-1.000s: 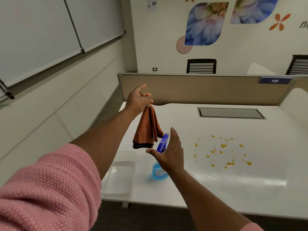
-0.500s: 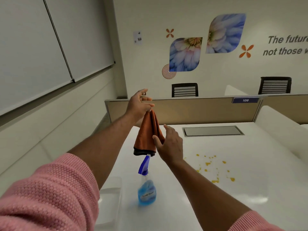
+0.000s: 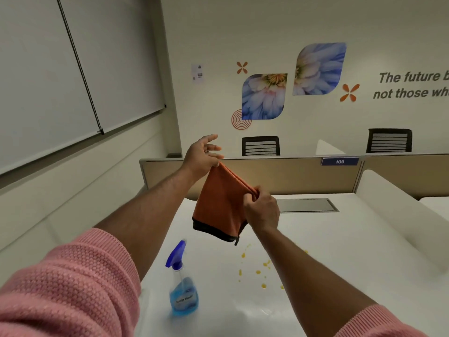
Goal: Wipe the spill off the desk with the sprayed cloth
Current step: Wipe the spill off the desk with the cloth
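Both hands hold the soft orange cloth with a dark hem (image 3: 220, 205) up in the air above the white counter (image 3: 328, 242), so the step in hand looks like readying the cloth rather than wiping. The left hand (image 3: 201, 156) pinches the upper corner between thumb and forefinger, its other fingers spread loose, while the right hand (image 3: 262, 210) is clenched on a bunched edge lower down, stretching the fabric between the 2 grips. The cloth hangs clear of the counter, touching nothing below. The spill, a scatter of small yellow-orange droplets (image 3: 260, 271), lies on the counter below and just right of the hanging hem, partly hidden by the right forearm. The clear plastic spray bottle with blue liquid and a blue trigger head (image 3: 183, 285) stands upright to the left of the droplets. The next move probably calls for gathering the cloth into 1 hand as a pad, lowering it flat onto the droplets and sweeping across them without knocking the bottle.
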A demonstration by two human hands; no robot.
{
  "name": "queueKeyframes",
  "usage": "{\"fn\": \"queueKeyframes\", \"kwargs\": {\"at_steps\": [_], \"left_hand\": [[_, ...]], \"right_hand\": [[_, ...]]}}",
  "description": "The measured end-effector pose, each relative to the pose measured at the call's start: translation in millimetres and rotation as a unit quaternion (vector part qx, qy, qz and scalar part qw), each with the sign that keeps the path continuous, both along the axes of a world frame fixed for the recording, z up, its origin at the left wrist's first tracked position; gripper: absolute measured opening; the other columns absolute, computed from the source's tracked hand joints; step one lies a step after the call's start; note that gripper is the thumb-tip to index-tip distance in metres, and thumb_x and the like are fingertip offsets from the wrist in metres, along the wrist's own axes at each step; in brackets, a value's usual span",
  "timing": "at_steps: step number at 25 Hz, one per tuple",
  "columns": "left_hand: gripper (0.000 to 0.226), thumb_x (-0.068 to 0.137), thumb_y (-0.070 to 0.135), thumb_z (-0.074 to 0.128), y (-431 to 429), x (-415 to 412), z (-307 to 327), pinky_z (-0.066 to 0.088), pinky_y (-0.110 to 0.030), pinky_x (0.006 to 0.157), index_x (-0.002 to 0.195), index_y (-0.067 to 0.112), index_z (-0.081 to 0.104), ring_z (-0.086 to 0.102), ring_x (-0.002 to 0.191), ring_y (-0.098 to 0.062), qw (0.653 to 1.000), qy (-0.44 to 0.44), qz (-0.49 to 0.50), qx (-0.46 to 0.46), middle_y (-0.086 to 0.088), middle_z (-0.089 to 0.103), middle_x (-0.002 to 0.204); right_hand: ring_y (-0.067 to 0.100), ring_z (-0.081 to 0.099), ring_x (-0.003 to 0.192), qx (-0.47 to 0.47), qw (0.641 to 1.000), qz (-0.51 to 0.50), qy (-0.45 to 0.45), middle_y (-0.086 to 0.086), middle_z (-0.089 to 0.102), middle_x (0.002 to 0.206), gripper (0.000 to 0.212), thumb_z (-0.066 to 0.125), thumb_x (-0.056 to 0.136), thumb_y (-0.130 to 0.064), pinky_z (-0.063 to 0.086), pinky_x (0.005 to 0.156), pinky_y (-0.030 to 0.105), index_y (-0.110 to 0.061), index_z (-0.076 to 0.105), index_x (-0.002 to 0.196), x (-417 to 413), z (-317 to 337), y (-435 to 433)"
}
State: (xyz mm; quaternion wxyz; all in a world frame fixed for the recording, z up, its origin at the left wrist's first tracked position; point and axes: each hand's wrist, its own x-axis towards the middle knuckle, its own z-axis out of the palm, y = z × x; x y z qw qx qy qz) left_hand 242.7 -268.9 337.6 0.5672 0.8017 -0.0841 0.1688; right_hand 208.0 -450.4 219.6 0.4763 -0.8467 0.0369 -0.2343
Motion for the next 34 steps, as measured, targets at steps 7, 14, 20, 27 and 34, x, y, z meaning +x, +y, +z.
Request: {"fn": "queueKeyframes", "kwargs": {"at_steps": [7, 14, 20, 27, 34], "left_hand": [[0.080, 0.080, -0.021, 0.054, -38.3, 7.6, -37.9, 0.061, -0.036, 0.091, 0.149, 0.019, 0.048, 0.073, 0.102, -0.021, 0.990, 0.049, 0.000, 0.133, -0.014, 0.063, 0.129], [0.076, 0.081, -0.011, 0.046, -70.2, 5.7, -76.9, 0.057, -0.030, 0.087, 0.147, 0.025, 0.051, 0.067, 0.098, -0.017, 0.942, 0.078, 0.002, 0.326, 0.001, 0.070, 0.108], [0.078, 0.080, -0.008, 0.046, -75.6, 13.1, -129.8, 0.058, -0.034, 0.078, 0.148, 0.030, 0.046, 0.065, 0.091, -0.015, 0.901, 0.126, -0.023, 0.415, 0.008, 0.070, 0.098], [0.076, 0.080, -0.006, 0.041, -61.7, 56.4, -181.8, 0.057, -0.041, 0.086, 0.145, 0.031, 0.049, 0.063, 0.096, -0.018, 0.897, 0.162, -0.025, 0.411, 0.009, 0.069, 0.098], [0.073, 0.081, -0.006, 0.040, -39.2, 117.3, -201.0, 0.057, -0.036, 0.080, 0.142, 0.030, 0.052, 0.063, 0.094, -0.018, 0.913, 0.163, -0.012, 0.374, 0.007, 0.070, 0.099]], "right_hand": [[0.023, 0.066, 0.076, 0.003, 1.000, 0.004, -0.001, -0.004, 0.072, 0.079, 0.013, 0.059, 0.088, -0.029, 0.053, 0.069, 0.033, -0.026, 0.071, 0.092, 16.5, -1.0, -73.6], [0.026, 0.066, 0.090, -0.057, 0.997, 0.036, 0.025, -0.001, 0.075, 0.095, 0.018, 0.060, 0.088, -0.022, 0.046, 0.075, 0.032, -0.026, 0.071, 0.100, 25.3, -27.8, -109.7], [0.027, 0.066, 0.098, -0.130, 0.986, 0.077, 0.069, -0.002, 0.075, 0.103, 0.023, 0.059, 0.088, -0.018, 0.050, 0.092, 0.039, -0.026, 0.074, 0.104, 38.8, -69.1, -118.0], [0.025, 0.062, 0.107, -0.173, 0.978, 0.075, 0.089, 0.000, 0.073, 0.110, 0.027, 0.061, 0.091, -0.018, 0.048, 0.094, 0.042, -0.026, 0.079, 0.110, 86.1, -117.0, -110.0], [0.025, 0.059, 0.112, -0.188, 0.976, 0.062, 0.091, -0.002, 0.072, 0.112, 0.029, 0.062, 0.090, -0.017, 0.042, 0.093, 0.042, -0.027, 0.079, 0.112, 155.1, -137.6, -84.8]]}}
